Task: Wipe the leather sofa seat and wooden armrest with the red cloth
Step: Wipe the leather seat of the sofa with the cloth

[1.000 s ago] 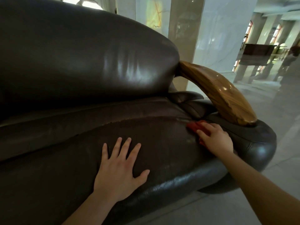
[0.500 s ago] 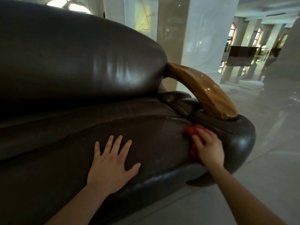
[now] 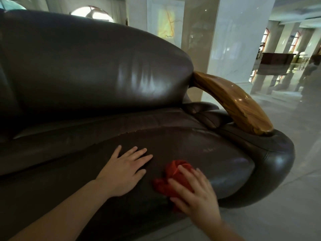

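Note:
The dark brown leather sofa seat (image 3: 199, 146) fills the lower middle of the head view. A curved, glossy wooden armrest (image 3: 232, 103) rises at its right end. My right hand (image 3: 196, 193) presses a crumpled red cloth (image 3: 173, 174) onto the front part of the seat, fingers spread over it; part of the cloth is hidden beneath the palm. My left hand (image 3: 125, 169) lies flat on the seat just left of the cloth, fingers apart, holding nothing.
The sofa backrest (image 3: 90, 66) bulges behind the seat. A rounded leather side (image 3: 278, 164) wraps the right end under the armrest. Pale polished floor (image 3: 278, 214) lies right and below. White columns (image 3: 232, 32) and a dark table (image 3: 276, 59) stand farther back.
My right hand has dragged the red cloth leftward and toward the front edge of the seat, away from the armrest base. My left hand has stayed flat on the seat.

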